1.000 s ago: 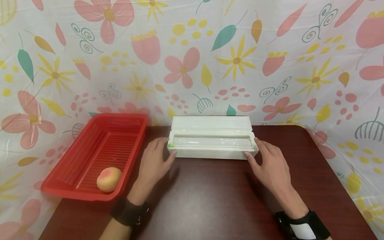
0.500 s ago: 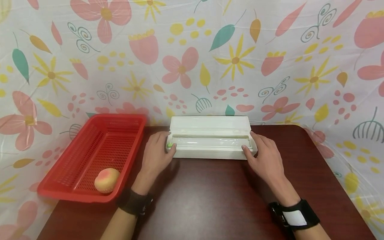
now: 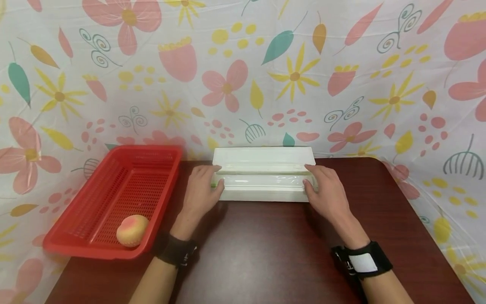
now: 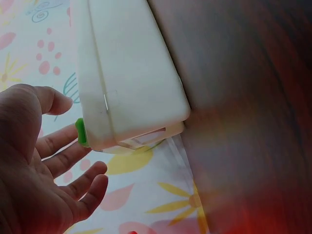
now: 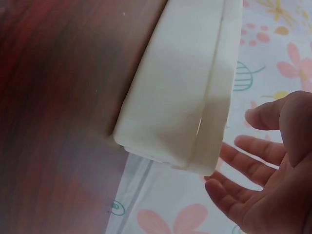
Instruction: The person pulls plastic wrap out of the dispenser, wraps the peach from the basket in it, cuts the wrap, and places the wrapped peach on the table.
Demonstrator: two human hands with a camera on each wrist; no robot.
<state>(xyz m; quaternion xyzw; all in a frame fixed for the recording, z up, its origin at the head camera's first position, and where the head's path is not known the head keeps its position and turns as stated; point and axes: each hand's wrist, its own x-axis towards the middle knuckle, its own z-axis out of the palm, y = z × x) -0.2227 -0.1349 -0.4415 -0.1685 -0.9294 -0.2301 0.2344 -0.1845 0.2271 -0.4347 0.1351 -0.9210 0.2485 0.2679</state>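
Observation:
A long white cling film dispenser (image 3: 262,196) stands on the table with its lid (image 3: 263,155) raised at the back. Inside lies a shiny roll of cling film (image 3: 262,180). At its left end hovers my left hand (image 3: 202,192), thumb and fingers spread and loosely bent near a green slider (image 4: 81,131). My right hand (image 3: 328,192) is at the opposite end, thumb apart from the fingers. The wrist views show neither hand curled round the box; whether fingertips touch it I cannot tell.
To the left sits a red plastic basket (image 3: 91,250) with a peach (image 3: 132,230) in its near right corner. The dark wood table (image 3: 262,253) ends at the back against a flower-printed curtain (image 3: 228,50).
Both hands have moved inward and slightly up, from the dispenser's ends to above its end edges. The dispenser stays in place, lid raised, while the view shifts slightly.

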